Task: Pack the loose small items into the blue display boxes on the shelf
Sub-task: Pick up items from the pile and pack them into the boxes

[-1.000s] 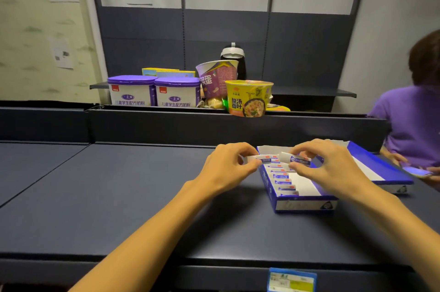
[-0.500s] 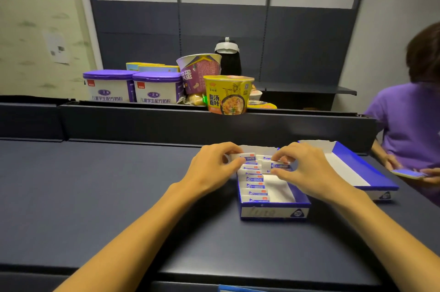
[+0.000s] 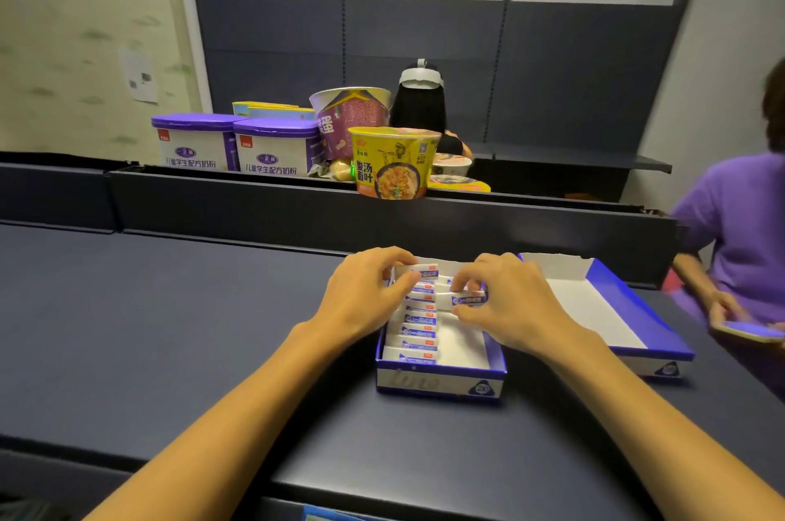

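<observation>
Hands work at the far end of the blue display box (image 3: 441, 382) on the dark shelf (image 3: 170, 329): left hand (image 3: 365, 291) pinches one small white packet (image 3: 420, 271), right hand (image 3: 509, 304) pinches another (image 3: 465, 300), beside the packed row (image 3: 414, 329).

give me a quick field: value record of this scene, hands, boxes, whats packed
left hand: pinches a small white packet at the near box's far end
right hand: pinches another packet over the box's right side
near blue box: row of packets along its left side, right side mostly bare
second blue box: to the right, no packets visible
surface: dark shelf
behind: noodle cups, purple-lidded tubs
</observation>
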